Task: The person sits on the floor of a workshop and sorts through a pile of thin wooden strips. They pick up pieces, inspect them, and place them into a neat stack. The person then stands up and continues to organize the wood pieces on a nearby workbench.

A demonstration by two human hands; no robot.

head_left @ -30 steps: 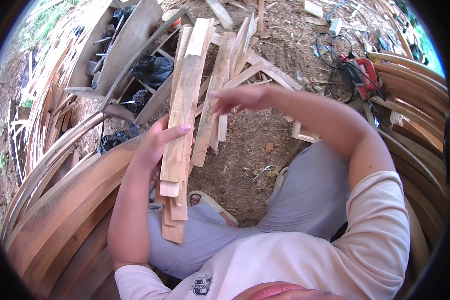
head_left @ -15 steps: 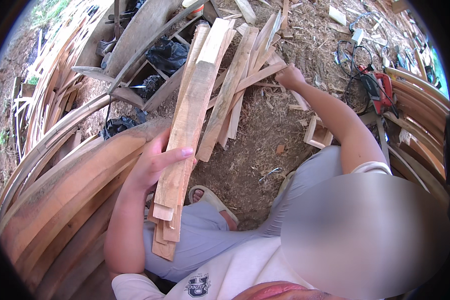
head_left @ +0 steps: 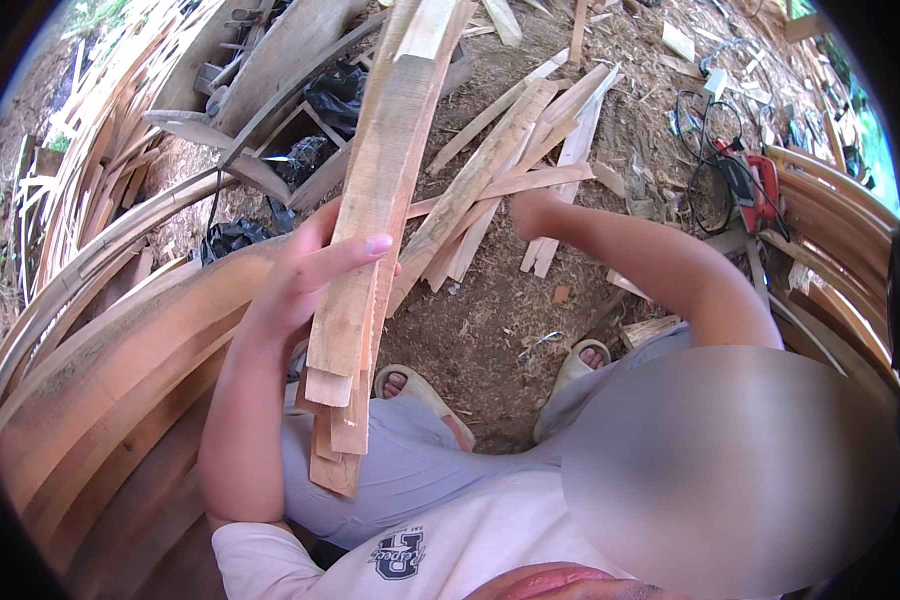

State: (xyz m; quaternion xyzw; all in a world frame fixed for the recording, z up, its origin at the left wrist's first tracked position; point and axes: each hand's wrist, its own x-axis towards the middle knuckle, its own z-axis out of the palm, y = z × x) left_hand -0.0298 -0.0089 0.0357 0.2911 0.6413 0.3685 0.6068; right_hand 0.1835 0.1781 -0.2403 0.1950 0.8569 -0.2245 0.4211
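A bundle of long, thin wooden slats [head_left: 375, 190] leans upright in my left hand [head_left: 320, 265]. My thumb lies across the front of the slats, and their stepped lower ends hang above my left thigh. My right hand [head_left: 535, 212] reaches down to a loose pile of slats [head_left: 480, 200] on the ground. It is just below a reddish slat [head_left: 540, 181] that lies crosswise over the others. The fingers of that hand are hidden, so whether they grip a slat does not show.
Big curved boards [head_left: 140, 350] are stacked along my left, with more curved boards [head_left: 840, 200] at right. A red power tool [head_left: 755, 190] with a black cable lies at right. Wooden frames [head_left: 270, 110] and black plastic bags [head_left: 335, 95] stand far left. Offcuts litter the dirt ground [head_left: 480, 340].
My right hand has come nearer and left, down from the crosswise slat's end. Slats in the pile have shifted and spread. The bundle in my left hand has risen a little.
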